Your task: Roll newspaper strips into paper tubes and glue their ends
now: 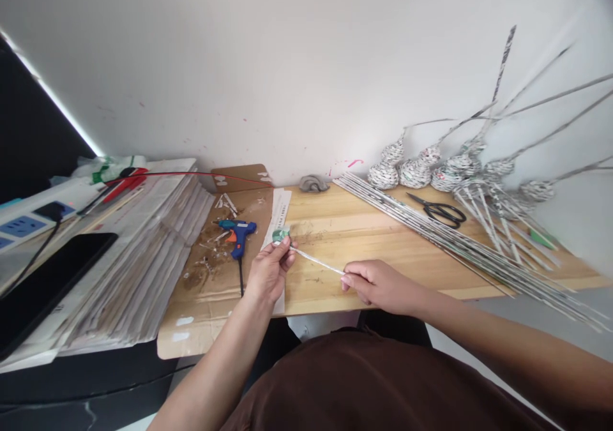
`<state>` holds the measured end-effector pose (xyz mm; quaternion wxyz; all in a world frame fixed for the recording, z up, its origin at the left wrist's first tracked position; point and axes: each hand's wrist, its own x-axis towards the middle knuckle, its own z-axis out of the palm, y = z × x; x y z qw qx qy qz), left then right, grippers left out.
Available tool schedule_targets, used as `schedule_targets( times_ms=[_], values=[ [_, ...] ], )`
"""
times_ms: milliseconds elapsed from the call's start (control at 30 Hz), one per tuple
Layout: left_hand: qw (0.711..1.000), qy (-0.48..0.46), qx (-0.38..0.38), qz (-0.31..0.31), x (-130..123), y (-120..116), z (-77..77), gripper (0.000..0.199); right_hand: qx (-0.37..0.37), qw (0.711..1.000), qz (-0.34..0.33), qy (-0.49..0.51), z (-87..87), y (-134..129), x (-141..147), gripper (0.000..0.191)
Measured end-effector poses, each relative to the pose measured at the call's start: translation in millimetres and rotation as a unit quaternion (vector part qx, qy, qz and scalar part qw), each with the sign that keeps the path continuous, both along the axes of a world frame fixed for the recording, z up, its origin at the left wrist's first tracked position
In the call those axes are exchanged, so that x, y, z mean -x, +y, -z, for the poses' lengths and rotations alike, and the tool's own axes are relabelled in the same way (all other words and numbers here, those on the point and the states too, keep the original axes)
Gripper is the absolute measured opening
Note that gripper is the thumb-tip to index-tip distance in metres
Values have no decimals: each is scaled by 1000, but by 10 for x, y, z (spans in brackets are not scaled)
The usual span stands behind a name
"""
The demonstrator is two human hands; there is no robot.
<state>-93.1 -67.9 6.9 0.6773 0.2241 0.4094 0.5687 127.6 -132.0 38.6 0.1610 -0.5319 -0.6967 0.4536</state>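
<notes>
In the middle of the view, a thin rolled-paper stick [318, 262] stretches between my two hands above the wooden table. My left hand [271, 267] is closed, pinching its left end together with a small green and white paper piece [281, 234] that shows above the fingertips. Whether that piece is a coil or a flat disc I cannot make out. The right end is gripped by the closed fingers of my right hand [376, 283]. Just left of my left hand, a blue hot glue gun [242, 234] lies on a sheet of cardboard [215, 322].
Paper sticks [421, 230] lie in a long bundle at the right, beside black scissors [438, 211]. Woven gourd shapes [414, 172] with long protruding sticks stand along the wall. A newspaper stack [158, 258], phone [57, 284] and power strip [29, 223] occupy the left.
</notes>
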Motion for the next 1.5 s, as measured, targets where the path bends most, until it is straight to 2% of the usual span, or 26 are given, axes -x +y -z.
schedule_targets(
  times_ms=[67, 133, 300, 433, 500, 633, 833, 900, 967, 1033, 1067, 1100, 1133, 1233, 1267, 1300, 1400, 1433, 1467, 1500],
  values=[
    [1000, 1, -5, 10, -1, -5, 19, 10, 70, 997, 8, 38, 43, 35, 9, 35],
    [1000, 3, -8, 17, -4, -10, 36, 12, 98, 994, 12, 54, 72, 64, 20, 39],
    [1000, 12, 0, 18, -12, -22, 56, 15, 38, 999, 5, 22, 109, 106, 33, 37],
    [999, 23, 1, 34, -42, -40, 66, 18, 59, 998, 5, 35, 134, 169, 111, 36],
    [999, 29, -4, 43, -63, -55, 76, 20, 21, 1000, 4, 15, 129, 203, 172, 33],
    [999, 27, 1, 41, -87, -81, 100, 21, -129, 990, -14, -62, 100, 226, 255, 26],
    [999, 16, 9, 42, -87, -73, 107, 19, -200, 975, -23, -99, 128, 204, 308, 27],
    [999, 3, 14, 49, -86, -67, 104, 16, -161, 985, -23, -59, 156, 215, 313, 32],
    [998, -13, 22, 57, -84, -65, 101, 11, -32, 999, -21, 36, 189, 234, 303, 38],
    [997, -26, 30, 63, -82, -67, 102, 7, 112, 984, -15, 139, 220, 250, 283, 42],
    [997, -30, 31, 65, -82, -68, 103, 6, 158, 973, -14, 169, 231, 253, 275, 43],
    [997, -33, 31, 66, -82, -69, 106, 5, 169, 969, -13, 178, 239, 252, 271, 43],
    [997, -33, 31, 65, -82, -69, 109, 5, 146, 975, -11, 166, 241, 246, 270, 41],
    [997, -27, 36, 58, -86, -65, 112, 5, -20, 997, 9, 78, 224, 213, 284, 35],
    [997, -27, 37, 58, -88, -64, 110, 5, -42, 997, 10, 64, 214, 203, 290, 34],
    [997, -29, 37, 60, -90, -63, 105, 5, -25, 997, 2, 68, 204, 196, 294, 35],
    [996, -40, 37, 69, -99, -64, 88, 3, 134, 982, -48, 123, 182, 194, 294, 44],
    [996, -42, 37, 71, -102, -64, 84, 3, 141, 981, -53, 123, 178, 198, 291, 45],
    [996, -42, 37, 70, -104, -65, 81, 3, 105, 988, -47, 105, 175, 203, 290, 43],
    [996, -42, 37, 67, -107, -64, 80, 3, 35, 996, -33, 71, 176, 208, 290, 40]
  ],
)
